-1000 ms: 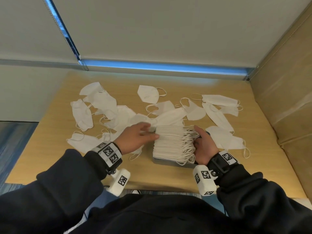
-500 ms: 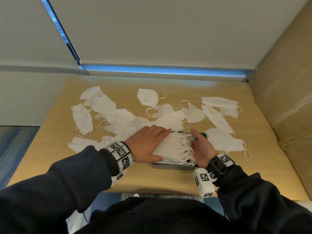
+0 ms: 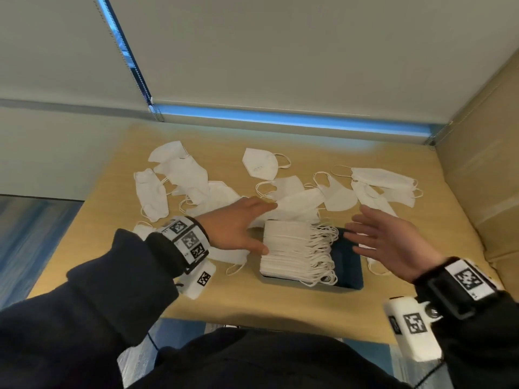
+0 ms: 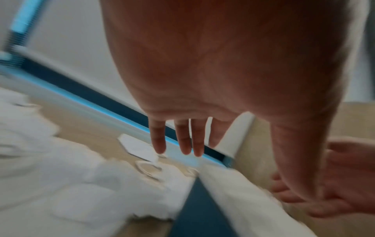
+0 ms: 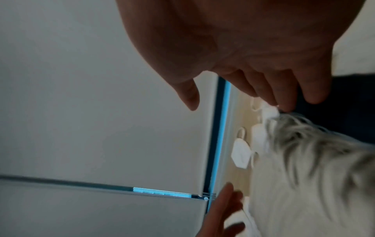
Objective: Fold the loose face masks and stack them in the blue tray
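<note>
A tall stack of folded white masks (image 3: 292, 249) fills the left part of the blue tray (image 3: 348, 259), ear loops trailing right. My left hand (image 3: 241, 223) hovers at the stack's left edge with fingers straight, thumb near the stack's side, holding nothing. My right hand (image 3: 393, 237) floats over the tray's right edge, fingers spread and straight, empty. Several loose masks (image 3: 185, 175) lie across the far half of the table. In the left wrist view the fingers (image 4: 182, 139) point out straight over the blurred stack (image 4: 243, 200). The right wrist view shows the fingers (image 5: 284, 89) relaxed above the ear loops (image 5: 304, 141).
The wooden table (image 3: 309, 307) meets a window blind at the back and a tan padded wall (image 3: 483, 178) on the right. One folded mask (image 3: 259, 167) lies alone at the far centre. More masks (image 3: 382, 183) sit at the far right.
Both hands have lifted off the stack: the left no longer presses its top, and the right has pulled away to the right and opened. The head view has come closer.
</note>
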A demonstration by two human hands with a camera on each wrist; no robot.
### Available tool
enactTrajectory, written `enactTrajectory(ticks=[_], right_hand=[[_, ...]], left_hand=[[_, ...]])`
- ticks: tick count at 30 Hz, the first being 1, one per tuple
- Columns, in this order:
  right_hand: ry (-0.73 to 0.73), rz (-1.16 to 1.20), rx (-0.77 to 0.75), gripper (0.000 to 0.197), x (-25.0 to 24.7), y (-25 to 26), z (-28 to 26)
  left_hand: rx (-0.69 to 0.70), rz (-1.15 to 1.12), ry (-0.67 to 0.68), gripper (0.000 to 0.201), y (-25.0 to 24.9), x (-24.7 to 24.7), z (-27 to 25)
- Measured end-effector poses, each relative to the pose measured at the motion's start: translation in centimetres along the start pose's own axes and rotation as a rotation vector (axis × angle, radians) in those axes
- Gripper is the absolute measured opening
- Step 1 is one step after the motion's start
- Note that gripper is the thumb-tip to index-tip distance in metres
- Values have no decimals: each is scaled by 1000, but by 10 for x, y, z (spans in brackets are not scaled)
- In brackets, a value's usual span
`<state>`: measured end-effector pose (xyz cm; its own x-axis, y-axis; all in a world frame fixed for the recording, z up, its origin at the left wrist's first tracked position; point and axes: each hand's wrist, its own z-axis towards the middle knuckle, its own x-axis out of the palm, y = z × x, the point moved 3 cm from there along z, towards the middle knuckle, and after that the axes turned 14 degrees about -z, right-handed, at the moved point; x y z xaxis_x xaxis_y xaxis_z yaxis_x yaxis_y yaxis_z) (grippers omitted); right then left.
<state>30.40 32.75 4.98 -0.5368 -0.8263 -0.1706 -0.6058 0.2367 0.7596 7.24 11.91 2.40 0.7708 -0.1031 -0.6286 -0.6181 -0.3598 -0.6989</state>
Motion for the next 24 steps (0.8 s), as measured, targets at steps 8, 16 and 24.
enactTrajectory(ticks=[8,16,24], right_hand=[[92,-80,-155,30,40,101,65],[0,-455,-109,30,107,161,169],[-128,-1031,-138,55,137,176,257]], left_hand=[[-223,8,-408,24,84,-86,2],[-310,144,-308,39,128,-97,60],[-310,285,-131,57,154,-80,92]])
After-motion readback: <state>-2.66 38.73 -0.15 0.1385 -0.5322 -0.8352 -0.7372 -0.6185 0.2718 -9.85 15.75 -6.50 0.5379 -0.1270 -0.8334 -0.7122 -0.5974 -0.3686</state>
